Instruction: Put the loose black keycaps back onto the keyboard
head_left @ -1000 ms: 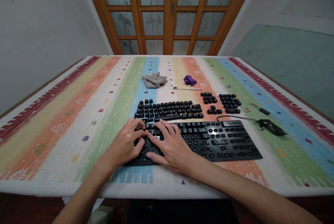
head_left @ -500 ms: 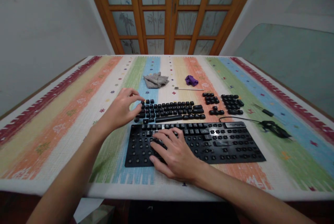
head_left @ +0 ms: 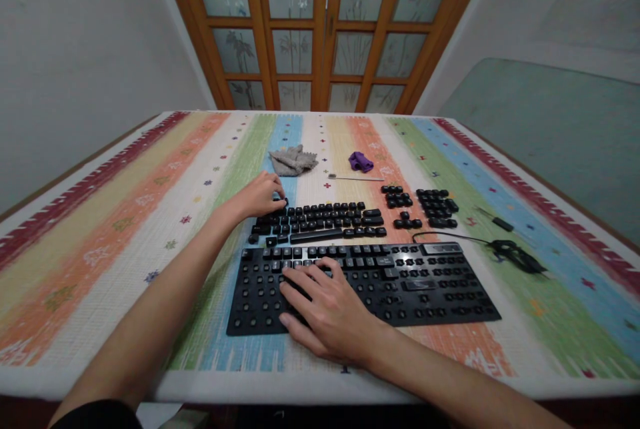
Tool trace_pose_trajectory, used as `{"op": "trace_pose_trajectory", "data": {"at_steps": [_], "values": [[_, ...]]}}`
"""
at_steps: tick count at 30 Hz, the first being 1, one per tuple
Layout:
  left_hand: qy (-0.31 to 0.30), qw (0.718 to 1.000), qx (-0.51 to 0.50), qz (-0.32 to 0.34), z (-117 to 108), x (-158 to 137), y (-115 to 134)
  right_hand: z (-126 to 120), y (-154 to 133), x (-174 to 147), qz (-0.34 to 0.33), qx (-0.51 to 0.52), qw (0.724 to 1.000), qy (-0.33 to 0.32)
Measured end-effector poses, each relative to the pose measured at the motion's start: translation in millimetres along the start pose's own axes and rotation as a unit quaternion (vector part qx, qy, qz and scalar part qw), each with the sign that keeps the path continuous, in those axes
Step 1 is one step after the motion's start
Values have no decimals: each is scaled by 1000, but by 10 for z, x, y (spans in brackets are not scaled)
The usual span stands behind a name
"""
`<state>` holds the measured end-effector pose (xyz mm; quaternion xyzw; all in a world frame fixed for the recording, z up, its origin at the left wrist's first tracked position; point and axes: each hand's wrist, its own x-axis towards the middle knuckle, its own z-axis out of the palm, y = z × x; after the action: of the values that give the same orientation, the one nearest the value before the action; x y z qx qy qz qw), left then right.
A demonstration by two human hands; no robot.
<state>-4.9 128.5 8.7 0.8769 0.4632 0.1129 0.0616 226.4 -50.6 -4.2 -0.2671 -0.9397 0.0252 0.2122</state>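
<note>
My left hand [head_left: 264, 194] is at the top left corner of the loose black keycaps [head_left: 327, 219], which lie in rows behind the keyboard. Its thumb and fingertips close around a small keycap there, mostly hidden by the fingers. My right hand [head_left: 327, 309] lies over the left-middle part of the black keyboard [head_left: 425, 296], fingers extended and somewhat apart, fingertips near the second row. Keycaps sit along the keyboard's top row and on part of the row below. Bare switches show across its other rows. A long spacebar [head_left: 316, 236] lies with the loose keycaps.
Farther back are a grey cloth [head_left: 293, 161], a crumpled purple cloth [head_left: 361, 162] and a thin brush-like stick [head_left: 356, 178]. More keycaps [head_left: 437, 206] are grouped at the right. A coiled cable [head_left: 517, 257] and a small tool with wire prongs [head_left: 501, 223] lie beyond them. A striped tablecloth [head_left: 125, 249] covers the table.
My left hand has shifted right along the back row of loose keycaps, and its thumb and fingers have closed together. My right hand stays on the keyboard. The view has tilted slightly.
</note>
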Motion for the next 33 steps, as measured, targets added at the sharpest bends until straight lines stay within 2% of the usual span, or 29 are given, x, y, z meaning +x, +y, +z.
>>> {"op": "trace_pose_trajectory", "data": {"at_steps": [5,10,14,18,25,33], "values": [[-2,1000,-3,6,-61,27,34,13,2,-8,-1,1,1000,-2],[46,999,-18,15,-280,-74,125,29,-5,-17,0,0,1000,1],[91,995,-19,27,-467,-322,228,28,-14,-20,5,8,1000,3],[130,990,-22,40,-562,-706,396,17,-17,-14,13,5,1000,9],[111,990,-68,45,-437,-1304,700,51,-20,21,4,-32,999,11],[78,993,-84,35,-216,-1460,828,5,-30,67,8,-26,1000,15]]}}
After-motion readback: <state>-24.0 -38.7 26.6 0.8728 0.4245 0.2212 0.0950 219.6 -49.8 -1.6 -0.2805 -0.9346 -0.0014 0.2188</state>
